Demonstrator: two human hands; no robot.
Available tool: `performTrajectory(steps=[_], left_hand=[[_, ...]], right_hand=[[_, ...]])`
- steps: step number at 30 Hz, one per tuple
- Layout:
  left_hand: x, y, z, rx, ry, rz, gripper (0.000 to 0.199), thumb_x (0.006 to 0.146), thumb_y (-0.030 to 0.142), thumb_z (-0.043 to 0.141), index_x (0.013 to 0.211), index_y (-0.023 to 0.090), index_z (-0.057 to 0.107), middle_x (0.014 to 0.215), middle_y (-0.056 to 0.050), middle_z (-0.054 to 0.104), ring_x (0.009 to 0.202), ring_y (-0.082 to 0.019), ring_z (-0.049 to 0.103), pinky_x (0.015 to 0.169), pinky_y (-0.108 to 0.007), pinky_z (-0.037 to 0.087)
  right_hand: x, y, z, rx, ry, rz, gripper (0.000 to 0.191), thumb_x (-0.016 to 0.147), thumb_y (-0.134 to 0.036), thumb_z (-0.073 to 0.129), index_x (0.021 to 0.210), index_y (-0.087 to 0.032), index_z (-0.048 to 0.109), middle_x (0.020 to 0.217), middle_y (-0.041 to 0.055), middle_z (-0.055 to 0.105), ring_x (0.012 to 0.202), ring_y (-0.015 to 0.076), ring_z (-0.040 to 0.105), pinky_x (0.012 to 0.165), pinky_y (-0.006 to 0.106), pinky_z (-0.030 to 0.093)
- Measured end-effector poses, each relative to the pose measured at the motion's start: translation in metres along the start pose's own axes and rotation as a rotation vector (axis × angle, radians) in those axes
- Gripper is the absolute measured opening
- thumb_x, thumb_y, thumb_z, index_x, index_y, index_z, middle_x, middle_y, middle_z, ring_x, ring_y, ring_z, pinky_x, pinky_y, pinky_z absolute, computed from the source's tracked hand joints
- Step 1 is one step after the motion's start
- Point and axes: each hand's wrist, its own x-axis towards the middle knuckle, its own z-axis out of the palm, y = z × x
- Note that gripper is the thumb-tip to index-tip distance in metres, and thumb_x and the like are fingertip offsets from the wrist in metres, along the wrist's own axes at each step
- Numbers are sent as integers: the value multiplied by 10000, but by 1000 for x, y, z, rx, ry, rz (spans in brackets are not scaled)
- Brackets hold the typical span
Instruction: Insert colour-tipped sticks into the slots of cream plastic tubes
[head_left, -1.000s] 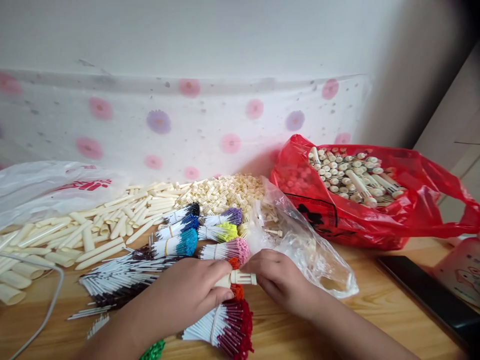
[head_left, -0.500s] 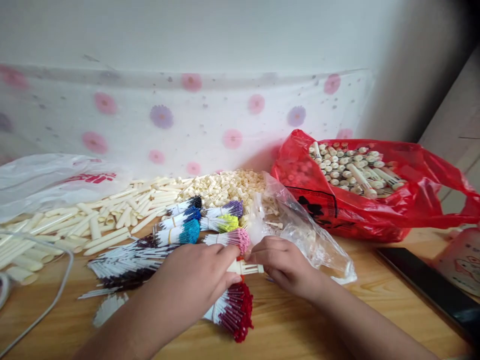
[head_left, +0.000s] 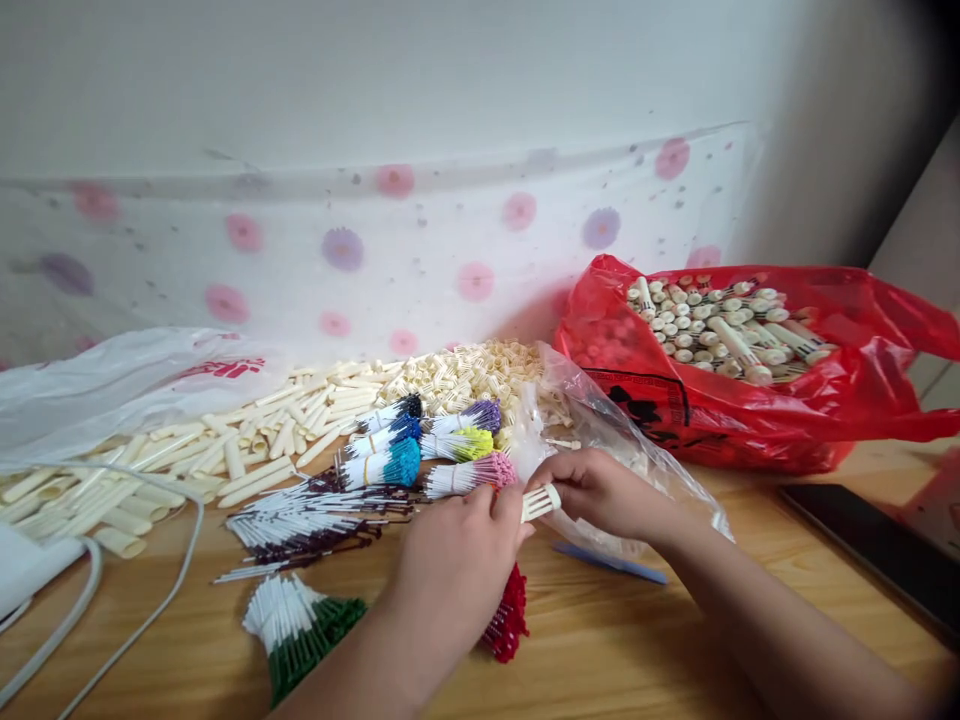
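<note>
A short cream slotted tube (head_left: 540, 503) is pinched by the fingers of my left hand (head_left: 465, 555). My right hand (head_left: 600, 490) has its fingers closed at the tube's right end; whether they hold some small piece there is hidden. Below my left hand lies a red-tipped bundle of sticks (head_left: 508, 620), partly covered. Just behind the hands are bundles with pink (head_left: 472, 475), yellow (head_left: 457, 445), teal (head_left: 382, 465), blue, purple and black tips. Dark-tipped white sticks (head_left: 307, 518) lie loose to the left, and a green-tipped bundle (head_left: 300, 630) is nearer.
Cream tubes (head_left: 277, 420) and small slotted pieces (head_left: 472, 375) are heaped at the back. A red bag (head_left: 720, 420) of assembled tubes stands right, beside a clear bag (head_left: 622, 440). A blue strip (head_left: 611, 563), a black flat object (head_left: 862, 545) and a white cable (head_left: 191, 560) lie about.
The slotted piece sits further inside the tube and shows less of its length. My right hand has shifted to its end. The view has turned left, uncovering the green-tipped bundle and blue strip.
</note>
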Motion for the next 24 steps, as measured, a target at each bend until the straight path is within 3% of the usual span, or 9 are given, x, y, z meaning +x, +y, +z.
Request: performTrajectory(steps=[6, 8, 11, 15, 18, 24], left_hand=[[10, -7, 10, 21, -5, 95, 376, 849, 357, 375, 1210, 254, 403, 856, -99, 622, 691, -244, 620, 516, -301, 458], [10, -15, 14, 0, -18, 100, 388, 853, 370, 351, 1231, 282, 372, 878, -88, 624, 701, -230, 620, 530, -290, 453], [6, -31, 16, -60, -28, 58, 341, 860, 369, 309, 1165, 277, 430, 890, -74, 632, 731, -227, 617, 563, -298, 445], [-2, -52, 16, -201, -83, 78, 309, 875, 373, 250, 952, 250, 522, 782, -32, 635, 710, -211, 606, 592, -298, 415], [-5, -56, 17, -315, -126, 148, 319, 874, 399, 251, 852, 238, 526, 734, -9, 620, 687, -188, 590, 576, -268, 385], [-2, -51, 20, -234, -110, 179, 249, 860, 375, 331, 946, 240, 522, 840, -25, 638, 745, -198, 601, 600, -264, 395]], right_hand=[[6, 10, -2, 187, -126, 203, 258, 655, -46, 405, 698, -142, 641, 511, -44, 549, 384, 37, 343, 390, 144, 282], [6, 11, -2, 234, -147, 220, 232, 715, -95, 414, 764, -138, 636, 558, -29, 562, 407, 41, 361, 400, 147, 300], [1, 7, -1, 260, -156, 80, 262, 810, -212, 421, 1032, -155, 548, 760, 14, 599, 582, 76, 492, 540, 183, 412], [-3, 2, 10, -223, 5, -250, 433, 812, -377, 494, 1199, -206, 400, 1065, 84, 556, 869, 164, 529, 754, 294, 428], [-2, 4, 26, -490, 31, -387, 345, 859, -410, 387, 1103, -177, 460, 978, 101, 596, 876, 195, 541, 749, 310, 421], [0, 2, 42, -505, 90, -224, 281, 869, -367, 308, 865, -154, 491, 724, 67, 597, 586, 144, 514, 517, 231, 357]])
